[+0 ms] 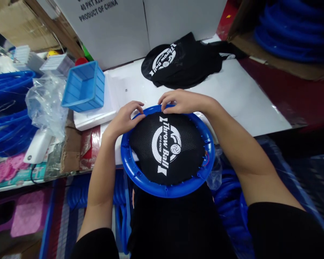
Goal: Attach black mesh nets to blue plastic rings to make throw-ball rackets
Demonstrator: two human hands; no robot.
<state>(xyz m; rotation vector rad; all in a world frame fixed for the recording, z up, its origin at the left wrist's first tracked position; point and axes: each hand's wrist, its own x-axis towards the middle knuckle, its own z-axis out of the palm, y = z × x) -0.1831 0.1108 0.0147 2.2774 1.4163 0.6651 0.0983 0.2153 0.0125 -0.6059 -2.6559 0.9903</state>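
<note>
A blue plastic ring (pixel 166 190) with small pegs along its inner side rests tilted over my lap, against the table edge. Inside it lies a round black mesh sheet (pixel 190 144) with white "Throw Ball" print; at the lower left, a gap shows between mesh and ring. My left hand (pixel 128 117) has thumb and fingers curled closed at the ring's upper left. At the top of the ring, my right hand (pixel 179 101) pinches the rim beside the mesh edge. Further back on the table are more black mesh sheets (pixel 189 66), overlapping, with the same print.
A light-blue bin (pixel 83 86) stands left of the white work surface (pixel 248 97). Large white cartons (pixel 118 36) close off the back. Blue rings are stacked at the left (pixel 9 122) and in a box at the upper right (pixel 297 32). A clear plastic bag (pixel 47 104) lies by the bin.
</note>
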